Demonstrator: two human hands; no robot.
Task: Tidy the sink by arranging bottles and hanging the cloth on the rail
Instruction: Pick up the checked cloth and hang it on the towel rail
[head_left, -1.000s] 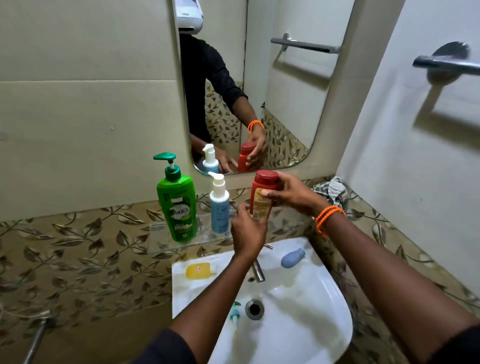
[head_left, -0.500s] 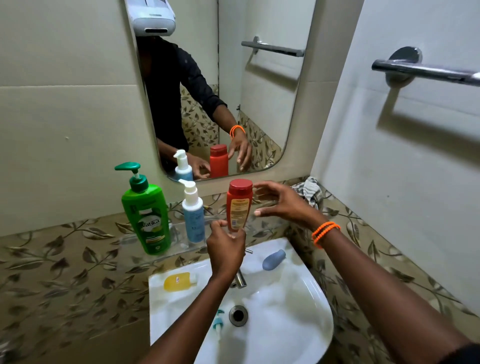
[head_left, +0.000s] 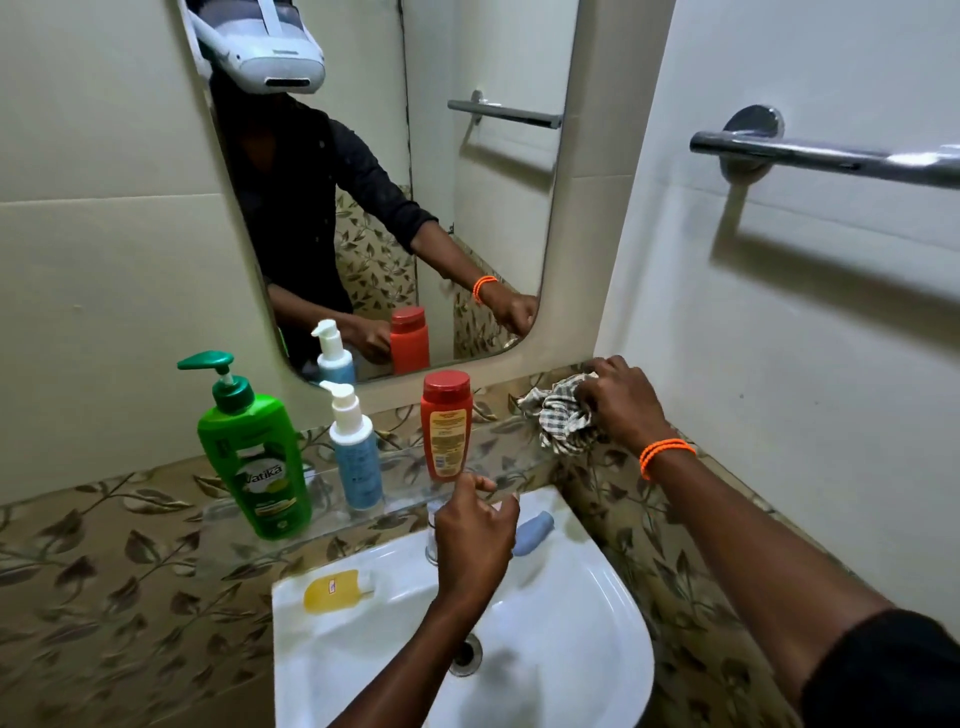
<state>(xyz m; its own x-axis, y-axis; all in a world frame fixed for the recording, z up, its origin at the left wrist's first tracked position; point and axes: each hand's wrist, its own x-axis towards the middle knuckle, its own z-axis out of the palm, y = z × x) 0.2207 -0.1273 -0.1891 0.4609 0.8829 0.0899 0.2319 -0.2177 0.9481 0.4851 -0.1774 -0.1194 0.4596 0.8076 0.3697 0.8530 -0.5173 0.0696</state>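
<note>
Hovering left hand (head_left: 475, 540): over the back of the sink (head_left: 597, 623), fingers (head_left: 475, 484) loosely curled, nothing in them, just short of the red bottle.
Sink rim: yellow bottle (head_left: 332, 596) lying flat on the left side, blue-grey bottle (head_left: 532, 531) lying on the right, partly behind the left hand.
Glass shelf (head_left: 322, 512): three bottles upright in a row, well spaced, none touching.
Green pump bottle (head_left: 254, 457): far left, tallest.
White-and-blue pump bottle (head_left: 356, 452): middle.
Red bottle (head_left: 445, 426): right end, cap on, standing free.
Right hand (head_left: 621, 402): out at the corner ledge, orange bracelet (head_left: 665, 453) on the wrist, fingers closed down onto the checked cloth.
Checked cloth (head_left: 561, 415): bunched up in the corner under that hand, right of the red bottle.
Rail (head_left: 831, 156): chrome, on the right wall, above the cloth, bare.
Mirror (head_left: 415, 208): reflecting both arms and the bottles.
</note>
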